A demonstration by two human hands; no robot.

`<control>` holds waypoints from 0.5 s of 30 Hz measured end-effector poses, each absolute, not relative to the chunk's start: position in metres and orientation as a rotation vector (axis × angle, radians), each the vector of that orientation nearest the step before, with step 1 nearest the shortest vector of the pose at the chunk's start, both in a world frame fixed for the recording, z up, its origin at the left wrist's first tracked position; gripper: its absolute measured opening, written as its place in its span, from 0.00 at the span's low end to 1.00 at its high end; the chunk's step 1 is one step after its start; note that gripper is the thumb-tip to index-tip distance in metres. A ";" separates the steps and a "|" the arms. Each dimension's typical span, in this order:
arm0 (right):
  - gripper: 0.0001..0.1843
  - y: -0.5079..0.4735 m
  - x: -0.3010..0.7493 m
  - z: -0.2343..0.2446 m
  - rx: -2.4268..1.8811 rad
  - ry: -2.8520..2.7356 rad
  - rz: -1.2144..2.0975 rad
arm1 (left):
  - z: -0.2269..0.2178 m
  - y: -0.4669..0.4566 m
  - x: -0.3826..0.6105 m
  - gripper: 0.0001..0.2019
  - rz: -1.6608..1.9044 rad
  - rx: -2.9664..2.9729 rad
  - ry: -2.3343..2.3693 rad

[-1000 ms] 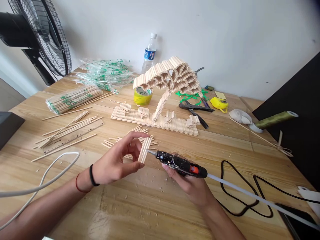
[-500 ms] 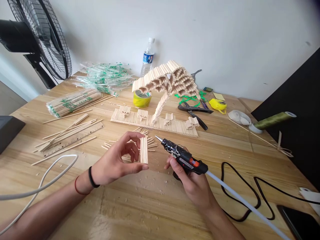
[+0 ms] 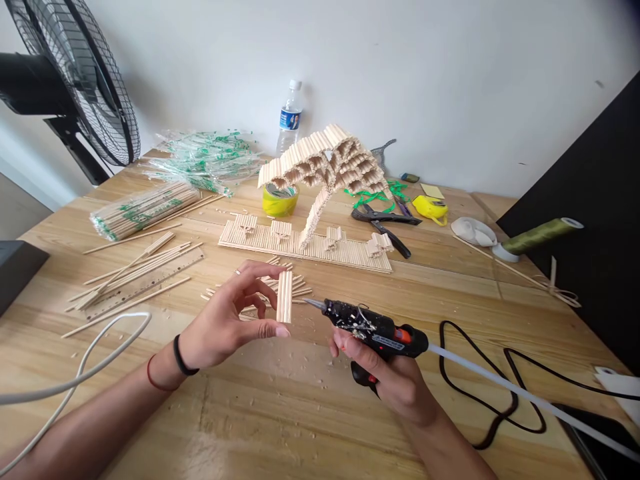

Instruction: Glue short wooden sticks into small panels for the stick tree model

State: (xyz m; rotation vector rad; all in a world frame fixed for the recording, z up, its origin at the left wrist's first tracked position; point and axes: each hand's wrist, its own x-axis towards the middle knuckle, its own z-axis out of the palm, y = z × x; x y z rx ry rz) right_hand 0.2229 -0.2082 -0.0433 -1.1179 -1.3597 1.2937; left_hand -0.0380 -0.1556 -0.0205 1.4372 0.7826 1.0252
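Between thumb and fingers, my left hand (image 3: 225, 317) pinches the ends of a small upright panel of short wooden sticks (image 3: 285, 297). My right hand (image 3: 395, 377) is wrapped round the handle of a black glue gun (image 3: 380, 330). Its metal nozzle points left, a short way from the panel and apart from it. A long translucent glue stick (image 3: 490, 380) runs out of the gun's back. Behind my hands stands a tree-like stick model (image 3: 320, 207) on a flat stick base (image 3: 305, 248) with several small stick pieces on it. Short cut sticks (image 3: 300, 290) lie behind my left hand.
Bagged sticks (image 3: 145, 210), long loose sticks (image 3: 135, 267) and a clear ruler (image 3: 150, 280) lie left. Yellow tape (image 3: 280, 202) and a bottle (image 3: 290, 120) stand behind. Black cutters (image 3: 385, 223), a tape measure (image 3: 431, 209) and a black cord (image 3: 500, 333) lie right. A fan (image 3: 85, 80) stands far left.
The glue gun has turned more level, and its nozzle now sits lower, near the panel's mid-height. My left hand still holds the panel. The whole view has shifted slightly.
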 end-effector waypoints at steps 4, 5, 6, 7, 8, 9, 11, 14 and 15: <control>0.24 -0.209 0.227 -0.042 -1.178 -1.441 1.315 | -0.019 -0.155 -0.037 0.32 1.030 1.410 0.748; 0.24 -0.209 0.228 -0.041 -1.173 -1.465 1.325 | -0.019 -0.156 -0.037 0.33 1.027 1.404 0.744; 0.24 -0.209 0.229 -0.040 -1.164 -1.484 1.335 | -0.020 -0.156 -0.037 0.33 1.025 1.398 0.738; 0.24 -0.208 0.230 -0.040 -1.154 -1.500 1.345 | -0.020 -0.156 -0.037 0.33 1.022 1.390 0.733; 0.24 -0.208 0.230 -0.039 -1.143 -1.511 1.352 | -0.021 -0.156 -0.037 0.32 1.015 1.380 0.730; 0.24 -0.208 0.230 -0.038 -1.133 -1.517 1.355 | -0.021 -0.156 -0.037 0.33 1.007 1.369 0.729; 0.23 -0.208 0.229 -0.038 -1.110 -1.526 1.354 | -0.022 -0.156 -0.037 0.33 0.992 1.348 0.723; 0.20 -0.208 0.228 -0.037 -1.087 -1.538 1.328 | -0.023 -0.156 -0.037 0.34 0.969 1.333 0.710; 0.19 -0.208 0.227 -0.038 -1.083 -1.546 1.327 | -0.022 -0.156 -0.037 0.34 0.966 1.331 0.705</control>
